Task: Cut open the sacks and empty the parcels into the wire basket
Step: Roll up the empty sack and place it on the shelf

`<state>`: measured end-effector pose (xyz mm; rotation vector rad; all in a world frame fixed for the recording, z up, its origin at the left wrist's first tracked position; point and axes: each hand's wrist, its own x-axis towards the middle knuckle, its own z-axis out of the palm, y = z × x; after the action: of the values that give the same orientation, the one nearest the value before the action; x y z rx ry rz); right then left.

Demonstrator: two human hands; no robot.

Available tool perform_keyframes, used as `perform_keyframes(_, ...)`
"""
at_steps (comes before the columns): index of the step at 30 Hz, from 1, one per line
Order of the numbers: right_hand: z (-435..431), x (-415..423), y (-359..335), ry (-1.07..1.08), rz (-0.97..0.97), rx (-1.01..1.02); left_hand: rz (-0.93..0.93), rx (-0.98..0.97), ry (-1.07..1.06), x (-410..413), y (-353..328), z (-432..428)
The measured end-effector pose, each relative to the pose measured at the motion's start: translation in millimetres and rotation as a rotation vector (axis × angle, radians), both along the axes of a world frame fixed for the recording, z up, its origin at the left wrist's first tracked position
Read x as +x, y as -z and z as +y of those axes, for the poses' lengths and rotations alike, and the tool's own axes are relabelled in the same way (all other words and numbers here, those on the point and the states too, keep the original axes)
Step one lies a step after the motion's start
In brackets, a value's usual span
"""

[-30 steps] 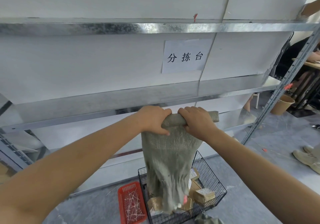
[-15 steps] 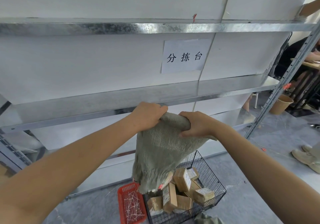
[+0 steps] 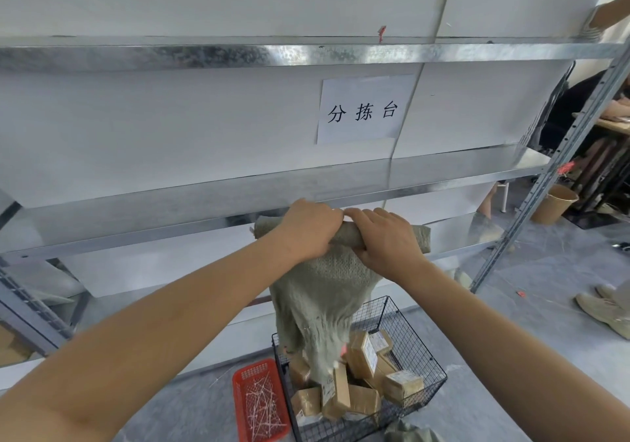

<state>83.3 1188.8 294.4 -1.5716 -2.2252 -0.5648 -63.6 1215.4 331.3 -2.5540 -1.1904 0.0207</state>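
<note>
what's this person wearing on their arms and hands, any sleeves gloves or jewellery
Nothing worn shows: no sleeves along either arm, no gloves on the left hand or right hand, and no watch, bracelet or rings in view.

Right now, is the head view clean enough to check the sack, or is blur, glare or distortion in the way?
Head view: even light, no hard shadows; the lower end of the sack is motion-blurred over the wire basket; the sign is sharp; soft sheen on the shelf rail; wide-angle stretch on both forearms.

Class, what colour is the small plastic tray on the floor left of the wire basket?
Red, a perforated tray, clearest in the head view.
</note>
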Motion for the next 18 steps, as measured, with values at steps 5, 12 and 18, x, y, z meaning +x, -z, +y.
perform_keyframes(5,-3,6,-29,-0.028,0.187,-0.725,0.045,0.16,0.083,-1,13,-5)
perform_keyframes(12,-2,5,-20,0.077,-0.079,-0.424,-0.012,0.012,0.008,1,17,-10)
perform_keyframes(18,-5,10,-4,-0.016,-0.206,0.062,-0.08,-0.261,0.021,-1,4,-4)
